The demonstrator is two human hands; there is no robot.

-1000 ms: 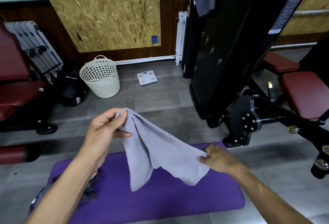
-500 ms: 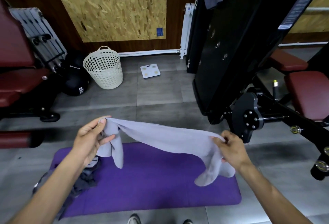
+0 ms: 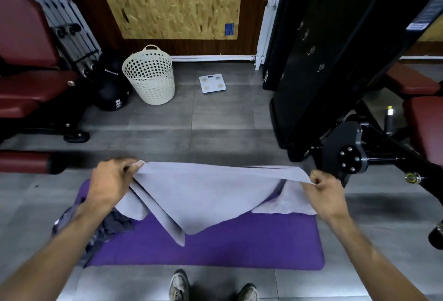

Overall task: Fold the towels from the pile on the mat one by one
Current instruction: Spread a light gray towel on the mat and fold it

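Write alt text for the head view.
Left hand and right hand pinch a grey towel stretched wide above a purple mat. Darker towels lie at the mat's left end.

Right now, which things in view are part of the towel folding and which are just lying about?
In the job:
grey towel, stretched between both hands
left hand, right hand, each pinching a top corner
dark towel pile, at the mat's left end
purple mat

Lying about:
white basket
scale
black ball
black gym machine
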